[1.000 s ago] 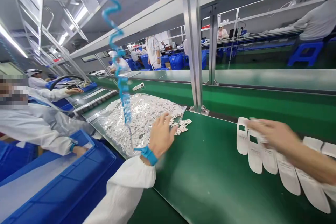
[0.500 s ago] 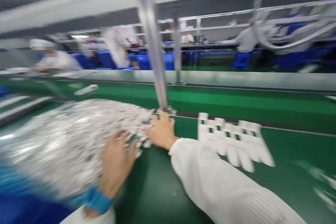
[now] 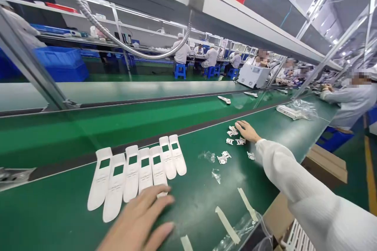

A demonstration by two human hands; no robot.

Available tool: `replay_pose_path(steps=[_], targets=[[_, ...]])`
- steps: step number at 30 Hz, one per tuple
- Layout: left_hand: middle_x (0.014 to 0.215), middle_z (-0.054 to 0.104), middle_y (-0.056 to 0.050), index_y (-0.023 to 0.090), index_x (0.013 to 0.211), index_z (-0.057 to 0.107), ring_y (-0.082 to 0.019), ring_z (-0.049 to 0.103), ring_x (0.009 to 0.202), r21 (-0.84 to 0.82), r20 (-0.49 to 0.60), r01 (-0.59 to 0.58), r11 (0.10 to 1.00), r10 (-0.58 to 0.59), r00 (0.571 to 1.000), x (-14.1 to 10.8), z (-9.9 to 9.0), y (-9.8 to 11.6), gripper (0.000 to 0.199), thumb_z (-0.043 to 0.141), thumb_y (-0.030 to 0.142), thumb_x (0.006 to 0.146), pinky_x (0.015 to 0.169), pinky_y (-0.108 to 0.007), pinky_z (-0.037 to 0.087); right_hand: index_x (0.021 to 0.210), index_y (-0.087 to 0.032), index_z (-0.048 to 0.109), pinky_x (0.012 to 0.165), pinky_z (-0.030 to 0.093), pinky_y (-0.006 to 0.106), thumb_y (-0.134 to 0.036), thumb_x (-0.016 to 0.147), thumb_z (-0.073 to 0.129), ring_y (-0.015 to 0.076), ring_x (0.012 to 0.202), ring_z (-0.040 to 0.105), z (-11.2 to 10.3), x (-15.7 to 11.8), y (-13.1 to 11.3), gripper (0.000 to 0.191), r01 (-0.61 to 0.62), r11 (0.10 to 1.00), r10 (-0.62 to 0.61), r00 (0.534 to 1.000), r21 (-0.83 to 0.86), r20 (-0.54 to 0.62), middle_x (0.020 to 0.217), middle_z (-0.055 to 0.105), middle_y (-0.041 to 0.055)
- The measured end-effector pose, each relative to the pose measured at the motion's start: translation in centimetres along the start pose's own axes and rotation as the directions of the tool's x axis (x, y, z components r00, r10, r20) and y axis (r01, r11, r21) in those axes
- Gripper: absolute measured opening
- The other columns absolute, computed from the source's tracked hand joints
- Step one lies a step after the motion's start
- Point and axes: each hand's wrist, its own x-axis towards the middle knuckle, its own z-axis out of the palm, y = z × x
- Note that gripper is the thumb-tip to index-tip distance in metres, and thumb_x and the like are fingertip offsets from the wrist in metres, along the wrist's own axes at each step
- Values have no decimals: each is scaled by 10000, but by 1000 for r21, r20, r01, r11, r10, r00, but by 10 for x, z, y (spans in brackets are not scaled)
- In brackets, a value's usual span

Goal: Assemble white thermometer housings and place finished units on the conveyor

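Note:
Several white oblong covers [image 3: 114,192], each with a rectangular cutout, lie side by side on the green work surface [image 3: 194,204]. My left hand [image 3: 138,219] hovers at the near ends of these covers, fingers apart and holding nothing. Farther right, my right hand [image 3: 247,131] reaches out low over the surface with its fingers spread, beside a few small white parts [image 3: 232,131]. More small white parts [image 3: 224,157] lie between the two hands, near scraps of clear plastic [image 3: 216,175].
A green conveyor belt [image 3: 88,129] runs behind the work surface. Tape strips [image 3: 227,224] are stuck at the near edge. Cardboard boxes [image 3: 325,160] stand below at the right. A co-worker's sleeve [image 3: 341,96] is at the far right. A metal post [image 3: 32,60] rises at the left.
The view has turned right, leaving the plastic-covered pile out of sight. Both hands have left that pile; my left hand is now by the covers, my right hand by scattered small parts.

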Motion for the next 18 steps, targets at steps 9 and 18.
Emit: replay_pose_path(steps=[9, 18], targets=[[1181, 570, -112, 156, 1123, 610, -282, 533, 1097, 111, 372, -117, 987, 68, 926, 166, 123, 107, 284, 606, 318, 890, 915, -431, 491, 1344, -275, 574, 1134, 398, 377, -570, 935, 502, 207, 1337, 495, 45, -44, 9, 509, 148, 964, -183, 972, 223, 147, 1441, 536, 50], [1017, 627, -96, 175, 907, 589, -256, 603, 986, 140, 351, -15, 990, -36, 936, 196, 135, 100, 154, 637, 312, 855, 843, -372, 479, 1291, -258, 597, 1096, 379, 428, -393, 1009, 401, 238, 1269, 478, 62, -52, -11, 370, 420, 897, -407, 907, -141, 111, 1364, 553, 77]])
